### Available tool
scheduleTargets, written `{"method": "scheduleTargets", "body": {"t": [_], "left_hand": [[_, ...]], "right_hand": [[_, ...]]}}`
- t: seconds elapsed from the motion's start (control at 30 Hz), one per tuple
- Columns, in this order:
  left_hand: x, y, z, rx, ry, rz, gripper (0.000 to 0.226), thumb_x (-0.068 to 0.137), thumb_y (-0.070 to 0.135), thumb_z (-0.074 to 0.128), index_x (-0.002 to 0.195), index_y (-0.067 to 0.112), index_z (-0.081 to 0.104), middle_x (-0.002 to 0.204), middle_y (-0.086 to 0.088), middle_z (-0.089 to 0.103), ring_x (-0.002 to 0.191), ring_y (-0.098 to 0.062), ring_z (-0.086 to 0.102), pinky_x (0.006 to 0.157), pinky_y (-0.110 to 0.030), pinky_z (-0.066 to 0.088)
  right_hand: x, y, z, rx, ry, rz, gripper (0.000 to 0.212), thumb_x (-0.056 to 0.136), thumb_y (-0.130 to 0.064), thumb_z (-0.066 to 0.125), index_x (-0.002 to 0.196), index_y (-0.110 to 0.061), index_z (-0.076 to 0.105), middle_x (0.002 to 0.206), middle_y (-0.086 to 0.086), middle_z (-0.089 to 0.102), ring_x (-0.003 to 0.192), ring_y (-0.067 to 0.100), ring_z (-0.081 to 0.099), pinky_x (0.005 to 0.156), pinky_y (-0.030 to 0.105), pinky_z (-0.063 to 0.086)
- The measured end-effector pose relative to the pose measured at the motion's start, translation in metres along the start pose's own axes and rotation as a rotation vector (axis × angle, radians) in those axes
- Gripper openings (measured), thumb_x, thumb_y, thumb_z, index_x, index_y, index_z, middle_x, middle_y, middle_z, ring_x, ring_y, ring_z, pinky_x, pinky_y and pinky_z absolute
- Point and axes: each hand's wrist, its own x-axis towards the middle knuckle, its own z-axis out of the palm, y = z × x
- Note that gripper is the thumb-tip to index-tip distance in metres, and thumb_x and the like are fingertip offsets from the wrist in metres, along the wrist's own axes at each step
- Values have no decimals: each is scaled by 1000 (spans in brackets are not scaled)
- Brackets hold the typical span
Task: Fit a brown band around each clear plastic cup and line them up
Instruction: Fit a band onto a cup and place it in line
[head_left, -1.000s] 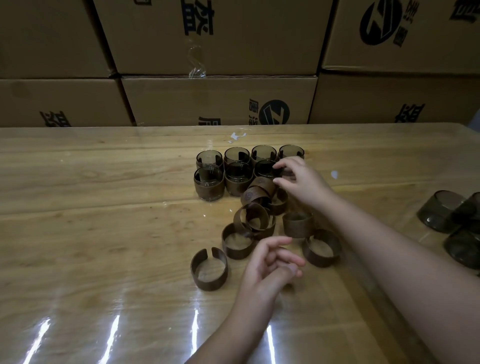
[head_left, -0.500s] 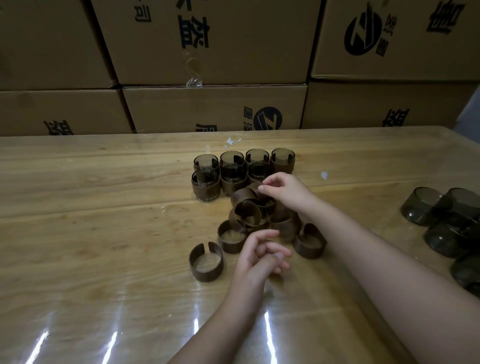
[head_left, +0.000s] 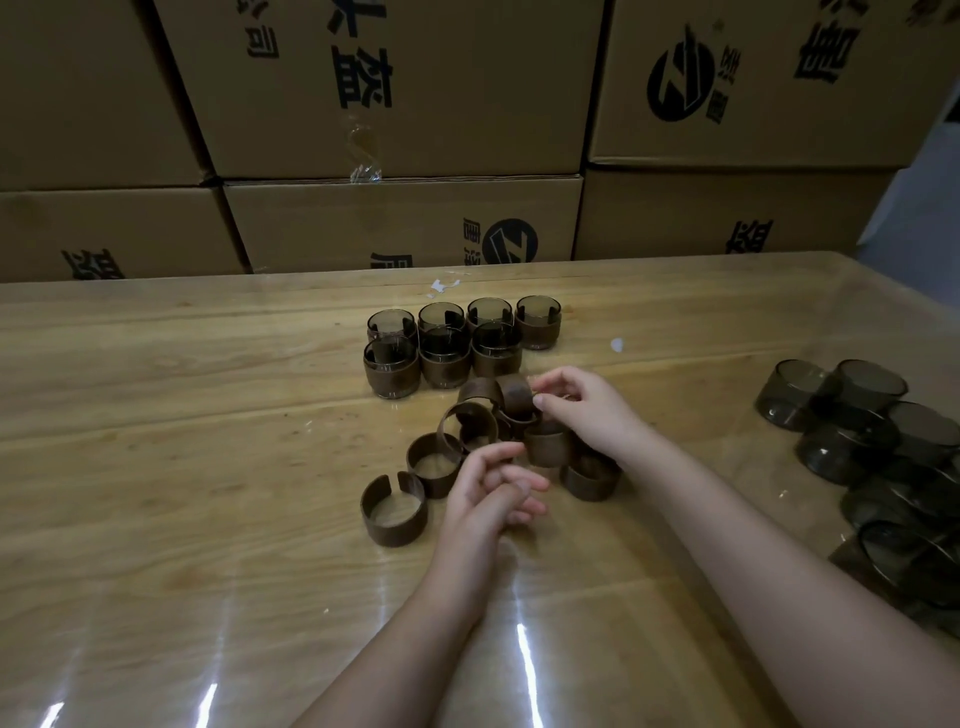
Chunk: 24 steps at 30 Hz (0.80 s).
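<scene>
The right hand (head_left: 587, 413) pinches an upright brown split-ring band (head_left: 515, 395) atop the loose pile of bands (head_left: 467, 441) on the glossy wooden table (head_left: 182, 467). The left hand (head_left: 491, 496) hovers near the pile, fingers loosely curled and empty. Seven banded clear plastic cups (head_left: 447, 340) stand in two rows beyond the pile, with bare cups (head_left: 857, 415) clustered far right.

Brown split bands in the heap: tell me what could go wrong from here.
The right hand pinches one brown split band in the tangled heap; lifting it may drag interlocked neighbours along. It works close beside the seven banded clear plastic cups, so a jerk could knock their rows askew.
</scene>
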Motion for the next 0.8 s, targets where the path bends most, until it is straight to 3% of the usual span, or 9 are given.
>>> {"method": "scheduleTargets", "body": {"t": [0.13,0.3,0.43,0.5,0.53,0.63,0.7,0.8], "left_hand": [[0,0,-1,5,5,-7,38,76,19,58,114,15,59,86,-5,71,72,-16,65,68,-27,50],[-1,-1,-2,-10,-5,-10,40,76,19,59,115,13,59,86,-7,71,73,-17,65,69,-29,50],[0,0,-2,-33,-4,-7,36,78,15,60,114,10,58,84,-7,70,71,-16,64,67,-27,50],[1,-1,-2,-42,-7,-2,25,89,6,58,113,10,59,84,-7,70,70,-15,64,67,-28,49],[1,-1,-3,-46,-6,-3,24,91,2,53,113,10,59,83,-7,70,69,-15,64,67,-28,49],[0,1,-2,-51,-7,4,27,86,6,57,112,10,59,83,-7,70,69,-15,64,68,-29,49],[-2,2,-2,-51,-11,8,28,85,9,61,113,10,59,84,-6,71,70,-16,64,69,-30,49],[-1,0,-2,-24,-7,12,25,92,2,51,114,10,58,83,-5,70,71,-15,64,69,-29,49]], "right_hand": [[-19,5,-11,-34,45,-51,11,93,-24,60,91,-34,64,94,-15,65,91,0,59,71,16,43],[-45,20,-37,21,150,20,13,94,-26,59,89,-36,66,98,-12,68,97,6,62,77,22,46],[-68,20,-57,-43,191,106,12,94,-30,57,89,-39,63,97,-15,66,97,6,61,71,21,43],[-85,17,-60,-168,178,163,7,95,-34,56,94,-39,61,98,-17,62,99,6,59,76,24,46],[-94,15,-61,-311,180,194,8,95,-37,54,100,-39,60,102,-18,61,102,7,58,86,31,48],[-123,5,-61,-856,249,263,31,95,-47,46,122,-35,55,123,-11,57,119,16,51,112,53,26],[-138,-1,-64,-963,285,369,36,96,-46,44,128,-31,52,131,-4,55,126,22,46,111,58,21],[-147,-5,-65,-954,207,527,40,97,-43,43,132,-24,49,127,3,54,116,25,51,103,51,35]]}}
